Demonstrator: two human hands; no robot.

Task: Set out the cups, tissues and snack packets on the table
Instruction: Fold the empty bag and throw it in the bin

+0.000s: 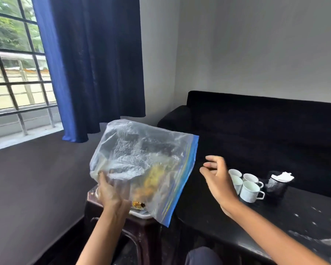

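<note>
Gripping the lower corner of a clear zip bag [141, 165], the left hand [111, 192] holds it up in the air over a small dark side stand [141, 232], fingers curled round the plastic. Yellow snack packets [155, 180] show through the bag, whose blue seal strip runs along its right edge. Beneath it a white tray [139, 214] rests on the stand. Just beside the seal edge hovers the right hand [218, 178], fingers loosely spread, holding nothing. On the black tabletop [275, 222], near its far edge, four white cups [246, 185] stand clustered, with a dark holder of white tissues [281, 176] just beside them, in front of a black sofa [266, 131].
</note>
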